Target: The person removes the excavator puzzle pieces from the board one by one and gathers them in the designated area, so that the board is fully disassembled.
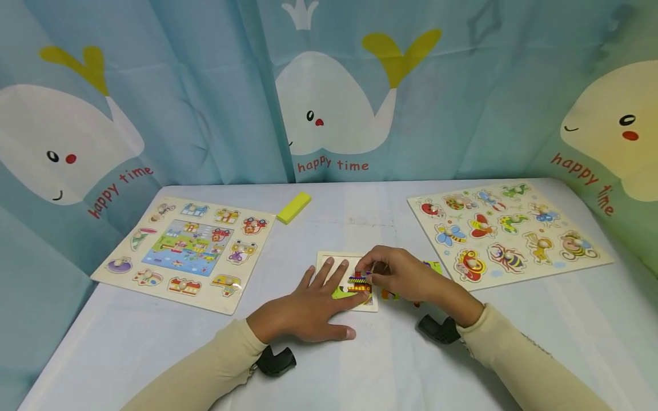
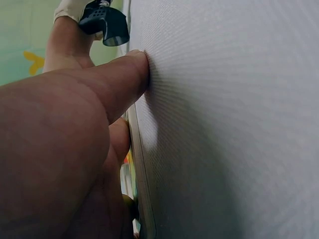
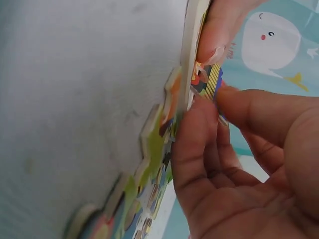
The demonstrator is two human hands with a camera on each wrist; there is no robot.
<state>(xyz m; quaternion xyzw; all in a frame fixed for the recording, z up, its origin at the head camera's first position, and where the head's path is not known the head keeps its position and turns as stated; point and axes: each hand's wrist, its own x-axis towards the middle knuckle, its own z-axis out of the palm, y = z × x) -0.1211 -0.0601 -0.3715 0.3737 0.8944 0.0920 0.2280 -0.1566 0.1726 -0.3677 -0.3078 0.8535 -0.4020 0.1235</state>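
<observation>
A small wooden jigsaw board lies in front of me with a few colourful pieces set in it. My left hand lies over it with fingers spread, its fingertips on the board and pieces. In the left wrist view, the left thumb rests on the cloth beside the board's edge. My right hand pinches a jigsaw piece between thumb and fingers, over the board's right side. That piece carries yellow-and-black stripes and a purple edge. Loose jigsaw pieces lie just right of the board, partly hidden under the right hand.
To the left lies a vehicle peg puzzle; an insect peg puzzle lies to the right. A yellow block sits toward the back. Behind the white-clothed table hangs a blue whale-print curtain.
</observation>
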